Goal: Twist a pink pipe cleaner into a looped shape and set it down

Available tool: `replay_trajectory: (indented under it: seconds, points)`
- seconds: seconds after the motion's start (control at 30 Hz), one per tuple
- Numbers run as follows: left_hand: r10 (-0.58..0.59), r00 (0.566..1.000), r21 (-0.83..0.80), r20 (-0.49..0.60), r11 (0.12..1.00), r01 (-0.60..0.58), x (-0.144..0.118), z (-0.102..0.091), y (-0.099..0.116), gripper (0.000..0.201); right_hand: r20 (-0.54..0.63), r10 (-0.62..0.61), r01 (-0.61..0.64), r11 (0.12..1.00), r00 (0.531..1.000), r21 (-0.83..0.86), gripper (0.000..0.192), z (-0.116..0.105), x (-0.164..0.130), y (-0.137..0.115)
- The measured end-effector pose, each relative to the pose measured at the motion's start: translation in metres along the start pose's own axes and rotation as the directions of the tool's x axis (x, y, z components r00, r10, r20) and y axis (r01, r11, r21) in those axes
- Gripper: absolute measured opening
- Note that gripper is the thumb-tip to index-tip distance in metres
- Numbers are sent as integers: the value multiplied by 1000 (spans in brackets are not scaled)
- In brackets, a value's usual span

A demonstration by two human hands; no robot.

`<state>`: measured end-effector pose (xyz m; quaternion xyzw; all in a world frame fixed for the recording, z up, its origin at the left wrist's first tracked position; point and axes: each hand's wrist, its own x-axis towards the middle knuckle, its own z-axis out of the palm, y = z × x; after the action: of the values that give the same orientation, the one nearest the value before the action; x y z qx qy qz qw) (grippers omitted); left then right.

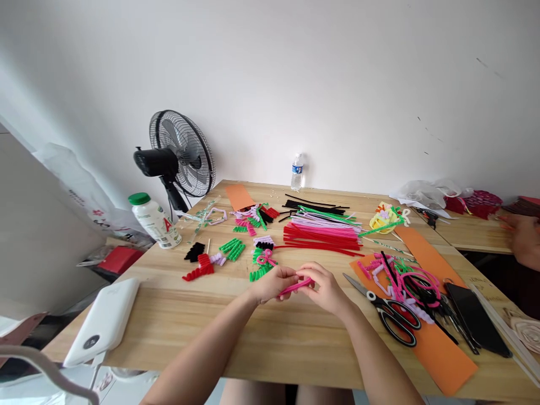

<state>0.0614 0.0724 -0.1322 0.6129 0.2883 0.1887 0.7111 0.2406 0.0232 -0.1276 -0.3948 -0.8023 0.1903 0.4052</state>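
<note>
Above the desk's (177, 320) near middle, the left hand (274, 283) and right hand (324, 288) each pinch an end of a pink pipe cleaner (294, 287), its ends hidden inside both grips. Scissors (390, 312) lie just right, beside a partly cut-off orange paper strip (442, 360).

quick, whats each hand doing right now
Left hand: closed on one end of the pink pipe cleaner.
Right hand: closed on its other end.
</note>
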Motion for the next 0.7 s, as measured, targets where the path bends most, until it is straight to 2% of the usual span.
replay_trajectory:
  seconds: [0.13,0.27,0.37,0.47,0.57,0.7]
  points:
    - [40,999,99,-29,994,-37,1,2,0,43,24,91,-92,992,996,90,27,-1,1,-3]
    - [92,995,139,31,986,-96,-3,5,7,50,-42,149,-145,986,988,84,13,-1,3,-1]
    - [84,989,22,122,996,-87,-7,3,12,51,-84,157,-152,986,984,65,10,-2,3,1]
    - [17,987,-120,158,993,3,-8,-3,12,41,-108,148,-143,988,983,56,10,-4,3,2]
    - [-60,987,-254,151,962,97,-5,-11,8,30,-87,150,-145,988,985,60,12,-6,3,1]
    - [-102,969,-310,225,935,171,1,-15,4,36,-50,162,-158,985,986,66,14,-7,4,-2]
